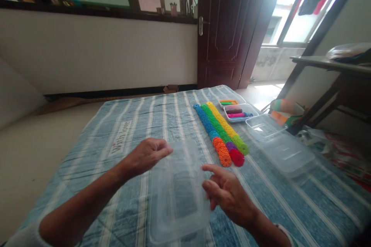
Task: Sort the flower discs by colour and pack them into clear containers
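My left hand [152,154] has its thumb and fingers pinched together on the far edge of the clear box [181,197]. My right hand [224,191] is apart from the left, at the box's right side, its index finger stretched out and its thumb spread below; blur keeps me from telling whether those fingertips touch the plastic. The box lies between my hands, its length running away from me.

Beyond the box and to its right, three rows of overlapping discs [214,123] lie side by side: blue running to orange at the near end, green to purple and red, yellow to lime. Past them, farther from the box, stand two small tubs, the nearer tub [255,115] holding brown, pink and blue pieces, the farther tub [241,99] orange and green ones. Well to the right of the box are a clear lid [265,126] and a larger clear container [292,156].

Under the box spreads a blue striped cloth [176,117], with a "With love" patch [121,137] to the box's left. Far beyond the box are a white wall [116,54] and a dark red door [223,27].
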Motion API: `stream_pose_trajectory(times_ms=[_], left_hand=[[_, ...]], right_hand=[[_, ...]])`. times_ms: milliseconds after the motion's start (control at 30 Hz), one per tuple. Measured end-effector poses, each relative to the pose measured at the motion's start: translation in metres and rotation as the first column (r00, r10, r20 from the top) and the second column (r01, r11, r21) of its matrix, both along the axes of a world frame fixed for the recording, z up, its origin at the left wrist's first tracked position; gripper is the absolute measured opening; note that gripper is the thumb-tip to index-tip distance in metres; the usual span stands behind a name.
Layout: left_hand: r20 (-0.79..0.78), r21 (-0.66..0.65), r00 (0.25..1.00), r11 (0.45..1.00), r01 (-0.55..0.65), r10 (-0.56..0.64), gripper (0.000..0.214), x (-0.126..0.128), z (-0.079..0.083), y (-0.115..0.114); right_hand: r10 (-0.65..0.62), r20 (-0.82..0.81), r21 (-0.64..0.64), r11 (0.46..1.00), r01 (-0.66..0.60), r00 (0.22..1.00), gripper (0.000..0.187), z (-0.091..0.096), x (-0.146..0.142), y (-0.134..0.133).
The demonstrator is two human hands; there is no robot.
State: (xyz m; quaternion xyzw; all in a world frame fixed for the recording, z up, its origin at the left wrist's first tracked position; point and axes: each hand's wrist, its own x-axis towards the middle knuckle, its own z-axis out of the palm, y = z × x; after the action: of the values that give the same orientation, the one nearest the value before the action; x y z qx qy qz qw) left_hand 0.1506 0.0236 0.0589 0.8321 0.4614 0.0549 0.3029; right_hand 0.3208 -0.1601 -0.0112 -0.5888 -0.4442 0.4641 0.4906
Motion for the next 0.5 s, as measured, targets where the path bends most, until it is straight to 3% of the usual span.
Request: stream_pose_trajectory(times_ms=[100,167,233,300,400,500], left_hand=[[0.1,-0.049,0.99,0.994,-0.096,0.101,0.034,-0.014,0.008,0.025],[0.156,-0.024,0.962,0.974,-0.225,0.226,0.031,-0.026,0.007,0.046],[0.188,0.019,0.906,0.921,-0.39,0.38,0.028,-0.039,-0.001,0.068],[0.203,-0.004,0.826,0.844,-0.536,0.526,0.026,-0.05,-0.014,0.086],[0.191,-0.117,0.74,0.764,-0.635,0.644,0.023,-0.058,-0.035,0.102],[0.18,-0.178,0.678,0.701,-0.69,0.713,0.02,-0.056,-0.05,0.104]], right_hand=[[-0.046,0.18,0.035,0.999,0.04,0.983,0.063,-0.001,0.001,-0.001],[-0.039,0.407,-0.014,0.999,0.049,0.912,0.063,-0.008,-0.004,-0.002],[0.023,0.532,-0.097,0.995,0.034,0.846,0.071,-0.018,-0.012,0.001],[0.065,0.535,-0.156,0.988,0.022,0.842,0.077,-0.027,-0.019,0.006],[0.036,0.447,-0.174,0.984,0.048,0.894,0.077,-0.033,-0.023,0.014],[-0.017,0.343,-0.164,0.983,0.078,0.939,0.075,-0.031,-0.02,0.018]])
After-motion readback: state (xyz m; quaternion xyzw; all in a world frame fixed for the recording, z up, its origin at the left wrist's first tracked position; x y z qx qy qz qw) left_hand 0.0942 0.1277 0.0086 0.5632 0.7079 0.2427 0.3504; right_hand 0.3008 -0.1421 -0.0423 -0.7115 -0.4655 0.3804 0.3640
